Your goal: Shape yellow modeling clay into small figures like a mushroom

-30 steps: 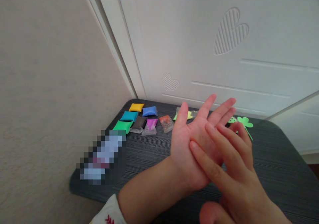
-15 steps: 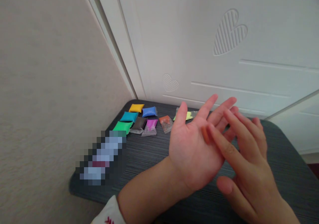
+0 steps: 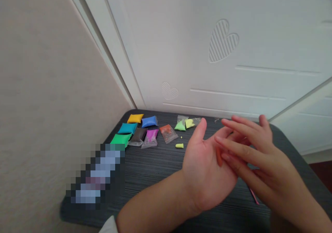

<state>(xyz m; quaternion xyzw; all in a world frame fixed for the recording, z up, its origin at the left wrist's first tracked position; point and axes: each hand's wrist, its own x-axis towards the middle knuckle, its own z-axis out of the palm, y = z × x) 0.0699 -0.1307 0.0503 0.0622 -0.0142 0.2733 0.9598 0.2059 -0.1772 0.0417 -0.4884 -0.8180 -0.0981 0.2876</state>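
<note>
A small roll of orange modelling clay (image 3: 219,157) lies on the palm of my left hand (image 3: 204,174), which is turned up with its thumb raised and fingers stretched out. Over that palm, my right hand (image 3: 261,157) lays its extended fingers, the fingertips at the roll and partly covering it. Most of my left fingers are hidden behind the right hand. On the table behind sit an opened orange clay packet (image 3: 166,131), a short yellow clay piece (image 3: 179,146) and a tiny yellow crumb (image 3: 181,137).
Clay packets in yellow (image 3: 135,118), blue (image 3: 149,121), teal (image 3: 127,128), green (image 3: 120,139), dark grey (image 3: 138,135) and purple (image 3: 151,136) lie at the dark table's (image 3: 153,170) back left. Light green (image 3: 180,125) and pale yellow (image 3: 190,123) packets are farther right. A thin pink stick (image 3: 254,195) shows beneath my right hand.
My right hand has slid up and right across the left palm, its fingers now more level. The orange roll stays between them. The view has shifted, uncovering the yellow pieces and pink stick.
</note>
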